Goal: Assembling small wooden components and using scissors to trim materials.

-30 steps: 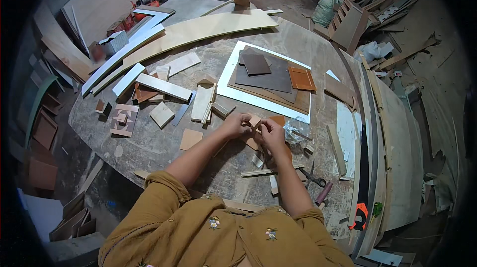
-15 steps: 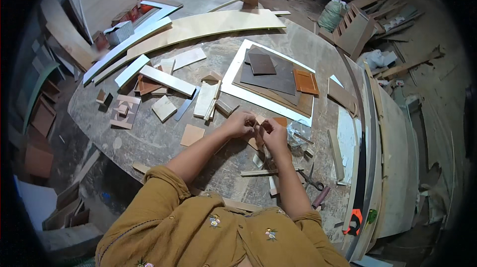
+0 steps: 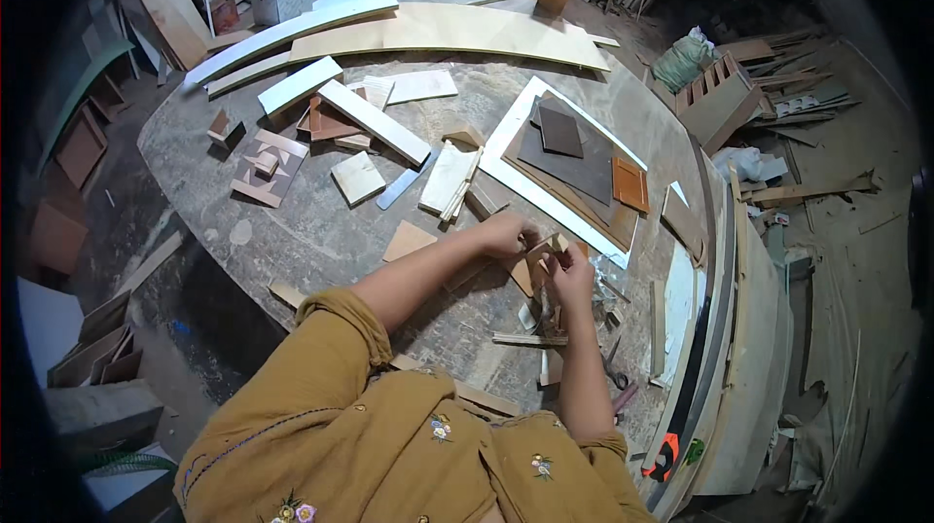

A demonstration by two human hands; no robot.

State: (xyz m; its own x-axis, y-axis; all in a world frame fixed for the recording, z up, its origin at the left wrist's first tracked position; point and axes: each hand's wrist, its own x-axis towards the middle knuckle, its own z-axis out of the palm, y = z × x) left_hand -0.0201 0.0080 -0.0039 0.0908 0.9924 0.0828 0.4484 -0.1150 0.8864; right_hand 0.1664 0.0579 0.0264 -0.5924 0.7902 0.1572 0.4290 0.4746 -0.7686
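Observation:
My left hand [image 3: 508, 232] and my right hand [image 3: 570, 270] meet over the near right part of a round grey worktable [image 3: 292, 231]. Both pinch a small pale wooden piece [image 3: 548, 243] between their fingertips, held just above the table. Under the hands lie brown offcuts [image 3: 525, 275] and thin wooden strips [image 3: 530, 338]. A tan square of veneer [image 3: 409, 241] lies just left of my left wrist.
A white board with dark and orange sheets [image 3: 574, 158] lies beyond the hands. White and pale planks [image 3: 375, 119], a long curved plywood strip [image 3: 448, 32] and a patterned wooden panel [image 3: 268, 168] cover the far side. Boards lean along the right edge [image 3: 730, 328]. Scissors [image 3: 615, 377] lie near my right forearm.
My head has shifted, so the table sits lower and more left in view. Both hands stay together on the small piece, with only slight finger movement.

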